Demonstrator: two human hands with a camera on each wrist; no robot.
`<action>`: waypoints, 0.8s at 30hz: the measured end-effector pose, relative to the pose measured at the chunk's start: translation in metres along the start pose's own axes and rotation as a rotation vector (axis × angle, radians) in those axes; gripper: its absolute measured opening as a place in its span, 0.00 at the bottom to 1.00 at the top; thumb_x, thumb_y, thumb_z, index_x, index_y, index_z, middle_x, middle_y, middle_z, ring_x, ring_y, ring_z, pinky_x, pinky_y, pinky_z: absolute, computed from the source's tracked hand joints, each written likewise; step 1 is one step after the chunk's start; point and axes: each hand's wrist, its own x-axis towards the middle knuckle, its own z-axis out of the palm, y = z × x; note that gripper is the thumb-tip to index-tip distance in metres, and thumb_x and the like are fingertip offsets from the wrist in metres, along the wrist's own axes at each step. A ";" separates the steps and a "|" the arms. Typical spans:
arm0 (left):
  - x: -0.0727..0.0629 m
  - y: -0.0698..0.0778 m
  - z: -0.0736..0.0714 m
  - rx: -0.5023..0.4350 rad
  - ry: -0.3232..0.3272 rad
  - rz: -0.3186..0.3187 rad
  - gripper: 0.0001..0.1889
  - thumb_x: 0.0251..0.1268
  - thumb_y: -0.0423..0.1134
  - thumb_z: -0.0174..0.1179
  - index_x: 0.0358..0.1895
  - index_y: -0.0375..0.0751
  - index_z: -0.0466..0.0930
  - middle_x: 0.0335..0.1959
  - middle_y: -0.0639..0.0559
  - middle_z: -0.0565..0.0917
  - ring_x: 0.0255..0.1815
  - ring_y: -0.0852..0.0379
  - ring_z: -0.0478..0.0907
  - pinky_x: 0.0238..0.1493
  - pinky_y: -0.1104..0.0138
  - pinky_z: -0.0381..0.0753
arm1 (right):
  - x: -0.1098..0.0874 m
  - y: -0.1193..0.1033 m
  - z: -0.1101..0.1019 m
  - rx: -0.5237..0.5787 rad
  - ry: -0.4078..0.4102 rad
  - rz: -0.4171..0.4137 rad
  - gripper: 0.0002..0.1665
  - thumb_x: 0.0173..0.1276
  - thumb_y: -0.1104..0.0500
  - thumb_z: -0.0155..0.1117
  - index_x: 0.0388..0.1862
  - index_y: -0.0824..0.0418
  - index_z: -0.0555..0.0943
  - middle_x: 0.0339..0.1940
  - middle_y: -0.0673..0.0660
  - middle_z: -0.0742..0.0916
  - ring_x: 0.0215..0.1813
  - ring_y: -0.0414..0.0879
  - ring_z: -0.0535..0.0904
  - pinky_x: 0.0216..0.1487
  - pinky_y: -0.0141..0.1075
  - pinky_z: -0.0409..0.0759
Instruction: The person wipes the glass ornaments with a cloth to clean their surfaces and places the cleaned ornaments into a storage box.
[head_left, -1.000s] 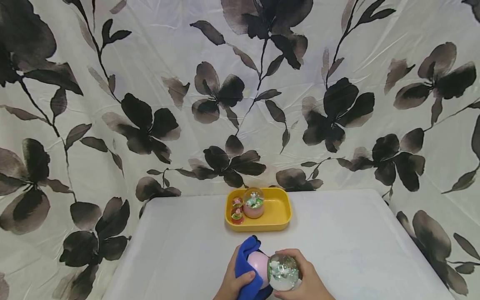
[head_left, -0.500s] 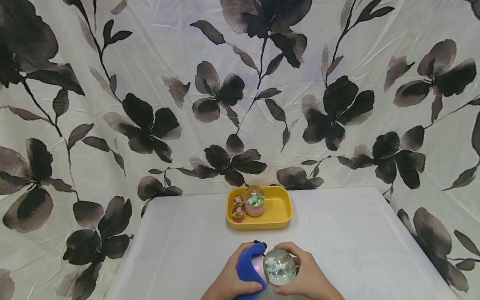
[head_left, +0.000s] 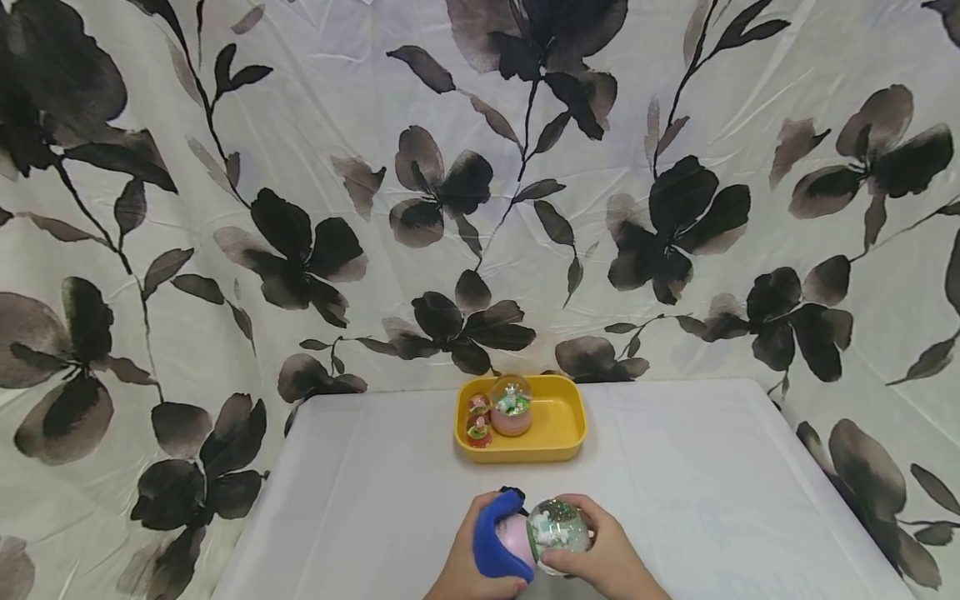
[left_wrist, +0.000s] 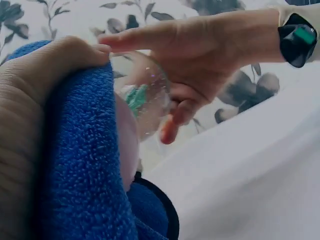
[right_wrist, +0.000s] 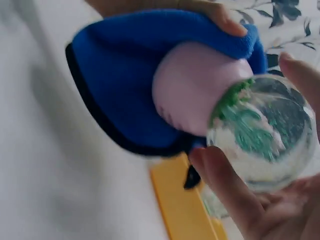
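Observation:
A snow globe (head_left: 557, 527) with a pink base (right_wrist: 195, 87) lies on its side between my two hands, its glass dome toward the right. My left hand (head_left: 467, 557) grips the base through a blue cloth (head_left: 491, 542) with a black edge, which wraps the base's far end. Around the clear dome curl the thumb and fingers of my right hand (head_left: 611, 554). Inside the dome are a green and white figure and glitter, best seen in the right wrist view. The cloth hides part of the base in the left wrist view.
Beyond the hands stands a yellow tray (head_left: 558, 454) on the white table (head_left: 360, 500). It holds another pink-based snow globe (head_left: 512, 408) and two small red-based globes (head_left: 478, 431) at its left end. A floral curtain (head_left: 300, 125) hangs behind the table.
The cloth has been drawn more closely around the pink base. My right thumb has moved up across the front of the dome, and the globe has turned a little between the hands.

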 end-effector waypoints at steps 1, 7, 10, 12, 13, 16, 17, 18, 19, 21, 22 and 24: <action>0.001 -0.001 0.001 -0.018 0.027 -0.016 0.43 0.47 0.36 0.72 0.68 0.47 0.59 0.59 0.41 0.72 0.54 0.44 0.75 0.49 0.59 0.80 | 0.001 0.000 -0.004 -0.042 -0.027 -0.028 0.50 0.54 0.57 0.77 0.73 0.60 0.61 0.50 0.62 0.81 0.42 0.51 0.82 0.37 0.44 0.84; -0.002 -0.004 0.003 -0.171 0.071 -0.147 0.43 0.50 0.45 0.69 0.68 0.36 0.57 0.55 0.42 0.75 0.53 0.47 0.76 0.52 0.56 0.79 | 0.000 0.006 -0.022 -0.170 -0.220 -0.270 0.51 0.57 0.60 0.75 0.76 0.48 0.60 0.69 0.61 0.71 0.58 0.47 0.77 0.48 0.40 0.81; -0.004 -0.007 0.004 -0.199 0.028 -0.171 0.44 0.48 0.47 0.72 0.67 0.35 0.59 0.56 0.42 0.75 0.54 0.47 0.76 0.53 0.56 0.78 | -0.002 0.009 -0.024 -0.149 -0.259 -0.256 0.45 0.59 0.59 0.74 0.73 0.47 0.65 0.68 0.57 0.73 0.62 0.45 0.73 0.52 0.39 0.78; -0.003 -0.007 0.005 -0.157 0.014 -0.167 0.44 0.46 0.47 0.74 0.66 0.36 0.61 0.57 0.43 0.75 0.55 0.47 0.75 0.54 0.58 0.77 | -0.002 0.010 -0.025 -0.096 -0.271 -0.229 0.42 0.58 0.60 0.74 0.71 0.51 0.68 0.66 0.58 0.75 0.61 0.47 0.74 0.52 0.39 0.78; -0.002 -0.006 0.005 -0.147 0.009 -0.165 0.44 0.46 0.46 0.75 0.66 0.38 0.62 0.57 0.43 0.75 0.55 0.47 0.75 0.54 0.58 0.77 | -0.002 0.011 -0.026 -0.073 -0.268 -0.217 0.42 0.58 0.59 0.74 0.71 0.53 0.68 0.65 0.59 0.75 0.60 0.48 0.75 0.51 0.39 0.79; -0.002 -0.003 0.003 -0.108 -0.007 -0.122 0.42 0.45 0.42 0.75 0.65 0.39 0.63 0.57 0.43 0.74 0.56 0.48 0.75 0.54 0.62 0.77 | -0.001 0.011 -0.026 -0.016 -0.286 -0.191 0.43 0.58 0.59 0.74 0.71 0.58 0.67 0.64 0.62 0.76 0.57 0.51 0.77 0.50 0.39 0.80; -0.002 -0.003 0.003 -0.101 -0.012 -0.102 0.41 0.46 0.40 0.75 0.65 0.38 0.63 0.57 0.42 0.75 0.55 0.48 0.76 0.53 0.63 0.77 | 0.000 0.011 -0.026 -0.008 -0.293 -0.184 0.44 0.58 0.59 0.74 0.71 0.60 0.66 0.64 0.62 0.75 0.56 0.51 0.78 0.49 0.39 0.80; -0.003 -0.002 0.002 -0.092 -0.019 -0.066 0.40 0.47 0.38 0.74 0.65 0.37 0.63 0.57 0.41 0.75 0.55 0.47 0.76 0.53 0.64 0.77 | 0.000 0.011 -0.026 -0.001 -0.302 -0.180 0.44 0.58 0.59 0.74 0.72 0.61 0.65 0.64 0.63 0.75 0.56 0.51 0.78 0.49 0.39 0.80; -0.003 -0.002 0.001 -0.091 -0.031 -0.033 0.40 0.48 0.36 0.73 0.65 0.36 0.63 0.57 0.39 0.75 0.55 0.47 0.76 0.53 0.64 0.76 | 0.001 0.011 -0.026 0.004 -0.308 -0.175 0.45 0.58 0.59 0.74 0.72 0.62 0.64 0.64 0.63 0.75 0.56 0.52 0.78 0.49 0.40 0.81; -0.002 -0.002 0.000 -0.080 -0.046 0.024 0.38 0.49 0.32 0.71 0.65 0.35 0.63 0.57 0.38 0.74 0.56 0.47 0.76 0.54 0.65 0.76 | 0.004 0.011 -0.026 0.029 -0.302 -0.156 0.46 0.58 0.59 0.74 0.73 0.63 0.63 0.63 0.64 0.76 0.54 0.53 0.79 0.48 0.42 0.82; 0.000 -0.002 -0.001 -0.059 -0.047 0.043 0.38 0.49 0.31 0.72 0.66 0.37 0.63 0.57 0.38 0.74 0.56 0.49 0.75 0.54 0.65 0.76 | 0.005 0.011 -0.026 0.039 -0.284 -0.144 0.45 0.59 0.59 0.73 0.73 0.64 0.63 0.62 0.64 0.76 0.52 0.54 0.80 0.47 0.43 0.82; 0.006 -0.002 -0.002 -0.030 -0.056 0.067 0.39 0.48 0.30 0.72 0.66 0.40 0.64 0.59 0.40 0.73 0.57 0.50 0.75 0.54 0.64 0.76 | 0.007 0.010 -0.026 0.067 -0.241 -0.110 0.45 0.59 0.59 0.73 0.72 0.64 0.63 0.59 0.63 0.78 0.49 0.56 0.81 0.45 0.44 0.83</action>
